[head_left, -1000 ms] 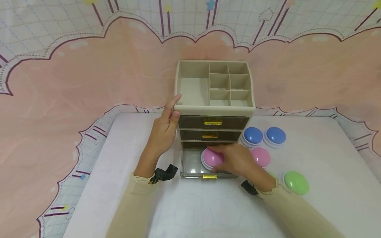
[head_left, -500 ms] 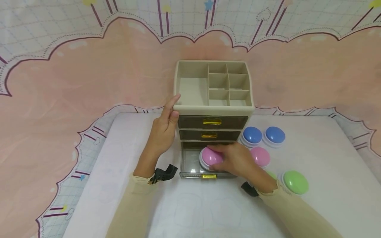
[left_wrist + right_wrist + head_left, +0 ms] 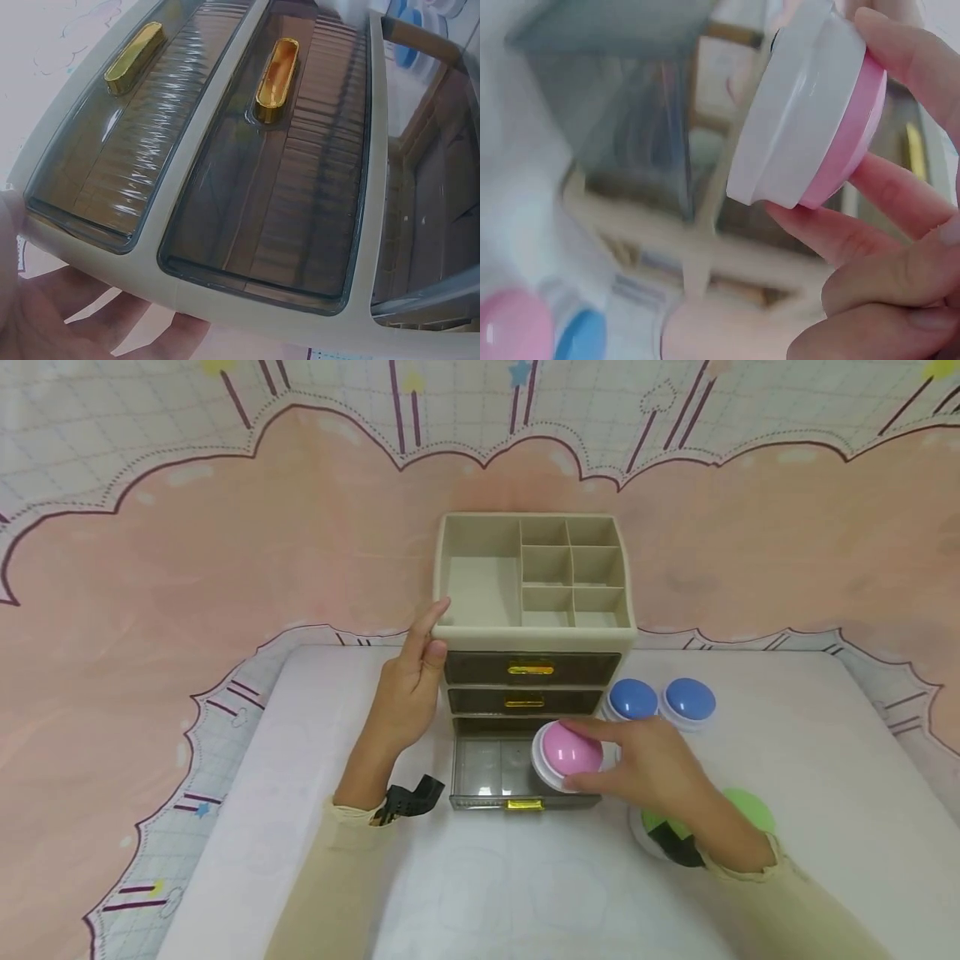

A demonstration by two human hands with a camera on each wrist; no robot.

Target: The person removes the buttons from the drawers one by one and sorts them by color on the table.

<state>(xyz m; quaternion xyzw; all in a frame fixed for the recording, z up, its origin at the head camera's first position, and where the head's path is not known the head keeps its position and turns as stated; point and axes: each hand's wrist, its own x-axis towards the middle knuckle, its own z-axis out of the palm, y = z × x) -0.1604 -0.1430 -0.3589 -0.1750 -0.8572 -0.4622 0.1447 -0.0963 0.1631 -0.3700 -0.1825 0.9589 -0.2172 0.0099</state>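
My right hand (image 3: 663, 768) pinches a pink push button (image 3: 576, 748) with a domed top and white round base, thumb on one side and fingers on the other. It is held tilted over the right part of the pulled-out bottom drawer (image 3: 476, 767). In the right wrist view, the white base (image 3: 791, 112) faces the blurred drawer. This drawer belongs to a beige desktop organizer (image 3: 536, 633) with smoky fronts and gold handles. Against the organizer's left side rests my left hand (image 3: 408, 693), fingers extended, thumb near the front edge; the left wrist view shows fingers (image 3: 112, 319) along that side.
Right of the organizer stand two blue push buttons (image 3: 691, 699). Two green ones (image 3: 752, 808) lie partly under my right wrist in the head view. Another pink button (image 3: 514, 326) shows in the right wrist view. The organizer's upper two drawers (image 3: 531, 669) are closed.
My right hand has lifted the pink button off the drawer floor and moved it to the right. The left hand stays against the organizer.
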